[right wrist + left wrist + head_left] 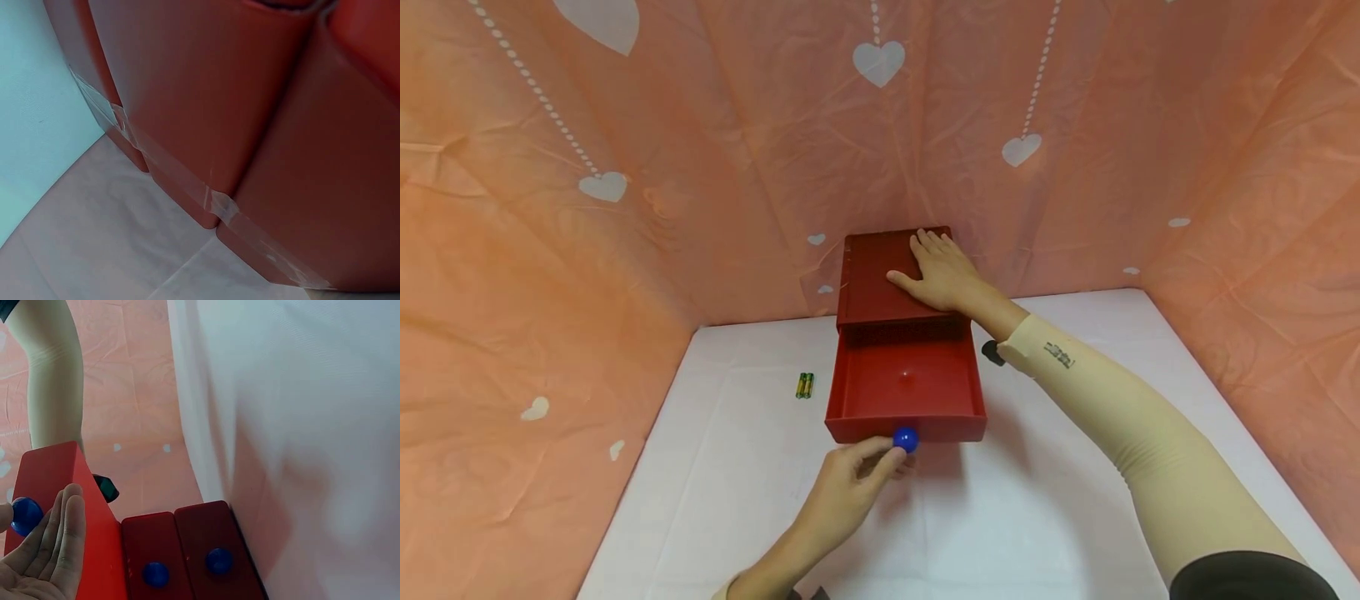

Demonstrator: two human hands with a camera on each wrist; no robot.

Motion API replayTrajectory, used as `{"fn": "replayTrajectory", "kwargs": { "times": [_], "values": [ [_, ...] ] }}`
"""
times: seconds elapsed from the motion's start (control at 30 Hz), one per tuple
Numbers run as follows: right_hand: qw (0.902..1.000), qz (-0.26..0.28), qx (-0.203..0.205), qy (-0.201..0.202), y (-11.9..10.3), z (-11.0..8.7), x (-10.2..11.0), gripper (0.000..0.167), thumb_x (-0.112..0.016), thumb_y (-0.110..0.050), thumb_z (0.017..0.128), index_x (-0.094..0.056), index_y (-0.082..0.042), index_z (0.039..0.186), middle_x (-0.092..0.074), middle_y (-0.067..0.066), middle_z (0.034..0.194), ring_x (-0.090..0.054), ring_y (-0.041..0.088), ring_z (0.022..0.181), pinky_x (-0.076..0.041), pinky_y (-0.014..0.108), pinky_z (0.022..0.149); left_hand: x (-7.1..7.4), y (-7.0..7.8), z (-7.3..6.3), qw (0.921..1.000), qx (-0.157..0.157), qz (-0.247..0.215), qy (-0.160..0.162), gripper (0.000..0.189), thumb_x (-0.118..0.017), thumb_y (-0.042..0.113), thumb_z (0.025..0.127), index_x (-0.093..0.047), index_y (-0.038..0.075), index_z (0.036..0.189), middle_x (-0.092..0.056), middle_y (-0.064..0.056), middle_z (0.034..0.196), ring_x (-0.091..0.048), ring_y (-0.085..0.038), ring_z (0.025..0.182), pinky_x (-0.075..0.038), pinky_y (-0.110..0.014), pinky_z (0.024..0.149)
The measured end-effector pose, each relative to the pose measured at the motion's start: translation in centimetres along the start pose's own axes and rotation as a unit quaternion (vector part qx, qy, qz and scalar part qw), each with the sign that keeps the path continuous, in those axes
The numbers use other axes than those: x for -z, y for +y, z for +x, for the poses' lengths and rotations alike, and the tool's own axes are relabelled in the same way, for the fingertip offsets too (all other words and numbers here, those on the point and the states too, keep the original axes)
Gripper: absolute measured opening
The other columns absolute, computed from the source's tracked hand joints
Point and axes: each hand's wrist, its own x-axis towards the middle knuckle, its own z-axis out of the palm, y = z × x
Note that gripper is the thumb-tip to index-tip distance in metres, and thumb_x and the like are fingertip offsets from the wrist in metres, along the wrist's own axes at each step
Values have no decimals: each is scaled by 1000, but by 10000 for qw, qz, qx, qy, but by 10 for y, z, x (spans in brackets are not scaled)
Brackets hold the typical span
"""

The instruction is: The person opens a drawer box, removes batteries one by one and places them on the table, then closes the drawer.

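The left hand pinched the blue knob of the top red drawer, which stood pulled out from its cabinet; the right hand rested palm-down, thumb spread, on the cabinet's top, and two cylindrical batteries lay leftward on the white tablecloth

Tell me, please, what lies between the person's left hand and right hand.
In the head view, the open red drawer lies between the left hand, pinching its blue knob, and the right hand, resting atop the cabinet.
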Motion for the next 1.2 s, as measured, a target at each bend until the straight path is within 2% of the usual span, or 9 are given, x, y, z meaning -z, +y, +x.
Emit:
{"fn": "replayTrajectory", "kwargs": {
  "times": [0.1, 0.27, 0.4, 0.6, 0.87, 0.97, 1.1, 1.2],
  "values": [
    [10000, -7, -9, -27, 1, 0, 0, 92, -40, -64, 110, -18, 2, 169, -11, 22, 178, -7, 36, 166, 0, 45, 134, 0, 1, 1, 10000, 63, 17, 31, 31, -66, 30, 109, -77, 4, 123, -81, -9, 109, -79, -26, 99, -62, -26, 90],
    [10000, 16, -10, -62, 2, 1, 0, 91, -39, -64, 110, -17, 2, 169, -10, 21, 178, -6, 36, 166, 1, 45, 134, 0, 2, 3, 9999, 119, 2, 124, 31, -67, 31, 108, -77, 6, 122, -82, -1, 108, -78, -28, 99, -62, -26, 90],
    [10000, 51, -4, -49, 2, 1, -1, 91, -39, -65, 110, -18, 1, 169, -10, 21, 178, -6, 35, 166, 1, 45, 134, 1, 3, 5, 9997, 152, -23, 167, 31, -68, 31, 107, -77, 6, 123, -82, 0, 108, -78, -31, 100, -62, -26, 89],
    [10000, 25, -11, -49, 2, 0, 0, 92, -39, -65, 110, -18, 1, 169, -11, 21, 178, -6, 35, 166, 1, 45, 134, 0, 4, 12, 9995, 217, 108, 186, 31, -69, 32, 107, -78, 7, 123, -81, 0, 107, -78, -22, 99, -63, -27, 90],
    [10000, 15, -16, -90, 2, 1, 0, 91, -39, -64, 110, -17, 1, 169, -10, 21, 178, -5, 34, 166, 3, 44, 134, 0, 3, 20, 9996, 170, -37, 202, 32, -68, 33, 107, -78, 7, 122, -81, -1, 106, -78, -33, 102, -63, -29, 90],
    [10000, -7, -2, -81, 2, 2, -1, 91, -38, -65, 110, -17, 1, 169, -10, 21, 178, -5, 34, 166, 2, 44, 134, 0, 2, 23, 9996, 146, -67, 244, 31, -69, 33, 107, -78, 6, 122, -82, -7, 105, -78, -35, 101, -63, -26, 89],
    [10000, -1, 9, -54, 2, 2, -1, 91, -39, -64, 110, -18, 2, 169, -10, 21, 178, -6, 34, 166, 2, 44, 134, 0, 3, 28, 9994, 97, -54, 318, 30, -70, 31, 106, -78, 6, 121, -81, -13, 105, -79, -34, 99, -62, -26, 89],
    [10000, 6, 9, -36, 3, 1, 0, 91, -41, -64, 110, -18, 2, 169, -11, 22, 178, -6, 34, 166, 2, 44, 134, 0, 3, 31, 9993, 42, -3, 381, 29, -70, 30, 106, -79, 5, 119, -81, -12, 103, -79, -32, 97, -63, -26, 88]
  ]
}}
